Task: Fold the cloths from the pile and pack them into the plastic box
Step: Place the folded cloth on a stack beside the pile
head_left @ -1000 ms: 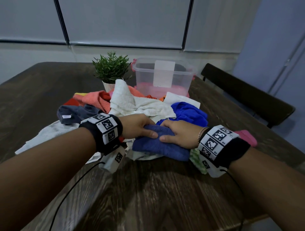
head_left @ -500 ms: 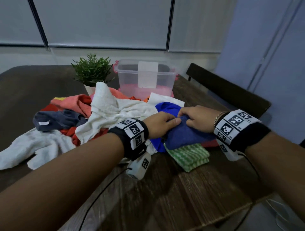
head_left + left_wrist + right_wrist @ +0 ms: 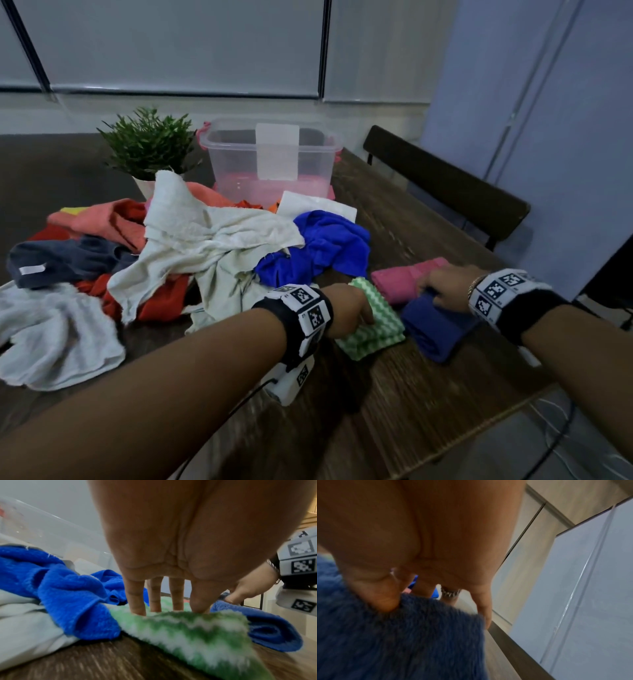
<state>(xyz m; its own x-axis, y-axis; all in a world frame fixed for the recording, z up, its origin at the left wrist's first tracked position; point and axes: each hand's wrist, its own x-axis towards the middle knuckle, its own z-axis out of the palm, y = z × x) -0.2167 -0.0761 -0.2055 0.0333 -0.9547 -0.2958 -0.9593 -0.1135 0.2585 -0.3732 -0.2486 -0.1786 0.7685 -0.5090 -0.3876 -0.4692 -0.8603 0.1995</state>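
My right hand [image 3: 442,291] grips the far end of a folded dark blue cloth [image 3: 435,329] lying near the table's right edge; in the right wrist view the thumb [image 3: 382,601] digs into the dark blue cloth [image 3: 402,642]. My left hand [image 3: 349,308] rests straight fingers [image 3: 135,601] on a folded green-and-white zigzag cloth [image 3: 373,332] just left of it. A folded pink cloth [image 3: 400,281] lies behind them. The loose pile, with a white cloth [image 3: 205,240] and a royal blue cloth [image 3: 325,243], spreads to the left. The clear plastic box [image 3: 239,150] stands behind the pile.
A potted plant [image 3: 147,147] stands left of the box. A dark chair back [image 3: 445,192] runs along the table's right side. The table's right edge [image 3: 479,442] is close to the blue cloth, with cables on the floor beyond.
The right hand has carried the folded dark blue cloth from the pile to the right, beside the green cloth. The left hand has let go of it and now touches the green cloth.
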